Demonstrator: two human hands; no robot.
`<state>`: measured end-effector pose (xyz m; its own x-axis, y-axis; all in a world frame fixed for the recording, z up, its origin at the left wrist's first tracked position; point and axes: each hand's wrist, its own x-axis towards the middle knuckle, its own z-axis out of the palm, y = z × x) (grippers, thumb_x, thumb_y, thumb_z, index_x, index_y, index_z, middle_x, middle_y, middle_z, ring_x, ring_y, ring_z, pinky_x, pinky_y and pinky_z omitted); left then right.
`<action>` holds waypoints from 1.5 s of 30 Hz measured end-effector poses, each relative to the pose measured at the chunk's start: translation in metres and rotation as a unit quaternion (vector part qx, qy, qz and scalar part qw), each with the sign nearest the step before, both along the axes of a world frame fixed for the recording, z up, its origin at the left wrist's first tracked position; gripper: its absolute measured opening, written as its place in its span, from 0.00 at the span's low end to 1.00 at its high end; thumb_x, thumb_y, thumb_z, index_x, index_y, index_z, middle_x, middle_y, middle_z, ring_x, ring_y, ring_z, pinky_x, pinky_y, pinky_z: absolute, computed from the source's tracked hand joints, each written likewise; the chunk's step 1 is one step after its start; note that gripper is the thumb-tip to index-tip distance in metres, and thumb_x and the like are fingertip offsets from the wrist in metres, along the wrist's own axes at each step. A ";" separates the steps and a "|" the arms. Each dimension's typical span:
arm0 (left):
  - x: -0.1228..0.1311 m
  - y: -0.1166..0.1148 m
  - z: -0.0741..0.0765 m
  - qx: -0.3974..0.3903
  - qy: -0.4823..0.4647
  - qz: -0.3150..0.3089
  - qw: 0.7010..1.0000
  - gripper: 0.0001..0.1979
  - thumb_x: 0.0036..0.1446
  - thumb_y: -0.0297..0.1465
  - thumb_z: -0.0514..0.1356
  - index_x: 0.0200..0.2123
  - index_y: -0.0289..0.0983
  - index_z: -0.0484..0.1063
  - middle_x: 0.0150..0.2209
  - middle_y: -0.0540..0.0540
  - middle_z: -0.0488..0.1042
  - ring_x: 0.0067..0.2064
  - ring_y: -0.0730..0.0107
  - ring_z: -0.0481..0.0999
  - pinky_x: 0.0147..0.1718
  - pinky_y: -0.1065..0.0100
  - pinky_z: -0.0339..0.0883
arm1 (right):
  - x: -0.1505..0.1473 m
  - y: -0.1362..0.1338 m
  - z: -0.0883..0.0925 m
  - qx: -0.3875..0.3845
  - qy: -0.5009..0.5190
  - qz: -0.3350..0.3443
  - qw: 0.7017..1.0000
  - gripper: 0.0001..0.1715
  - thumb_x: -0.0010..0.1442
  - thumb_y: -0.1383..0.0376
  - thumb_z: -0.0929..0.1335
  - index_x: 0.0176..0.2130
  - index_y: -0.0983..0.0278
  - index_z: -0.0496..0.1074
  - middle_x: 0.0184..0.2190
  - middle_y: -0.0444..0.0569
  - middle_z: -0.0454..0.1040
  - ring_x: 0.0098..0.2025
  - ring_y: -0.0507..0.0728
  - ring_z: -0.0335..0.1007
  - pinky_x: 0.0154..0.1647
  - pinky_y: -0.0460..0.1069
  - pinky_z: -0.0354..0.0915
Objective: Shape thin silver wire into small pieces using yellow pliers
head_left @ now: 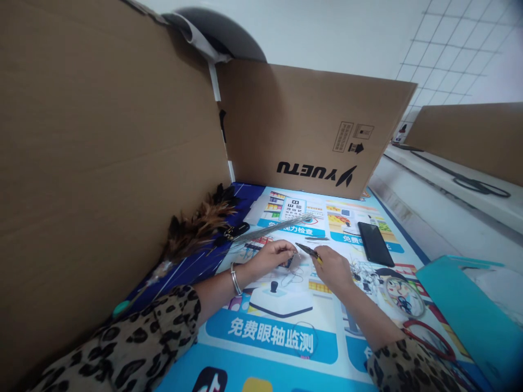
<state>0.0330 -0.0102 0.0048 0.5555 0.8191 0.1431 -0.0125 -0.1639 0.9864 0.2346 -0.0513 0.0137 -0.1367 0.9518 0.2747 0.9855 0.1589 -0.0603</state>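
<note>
My right hand [333, 269] is closed around a pair of pliers [309, 251] with dark jaws and yellow on the handle. The jaws point left, toward the fingertips of my left hand [272, 260]. Thumb and forefinger of that left hand are pinched on a thin wire [295, 275], whose fine loops hang just below; its exact ends are too small to make out. Behind the hands lies a bundle of straight silvery wires [275, 226]. A metal bangle [236, 279] circles my left wrist.
Brown feathers [200, 220] lie along the cardboard wall [122, 136] on the left. On the right are a black phone [376, 243], a clear round dish [404, 296], a red ring [429, 338] and a turquoise folder [461, 316]. A cardboard panel [310, 125] stands at the back.
</note>
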 end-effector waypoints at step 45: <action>0.000 0.004 -0.007 0.055 0.066 0.023 0.996 0.10 0.54 0.33 0.52 0.31 0.33 0.69 0.23 0.51 0.65 0.25 0.77 0.62 0.24 0.75 0.56 | 0.000 0.002 -0.003 -0.048 0.006 -0.024 0.999 0.12 0.60 0.57 0.57 0.38 0.59 0.63 0.36 0.45 0.69 0.38 0.53 0.66 0.31 0.45 0.53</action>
<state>0.0330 -0.0057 -0.0026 0.5385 0.8268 0.1626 0.1254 -0.2694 0.9548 0.2344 -0.0489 0.0104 -0.0882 0.9790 0.1839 0.9909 0.1051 -0.0842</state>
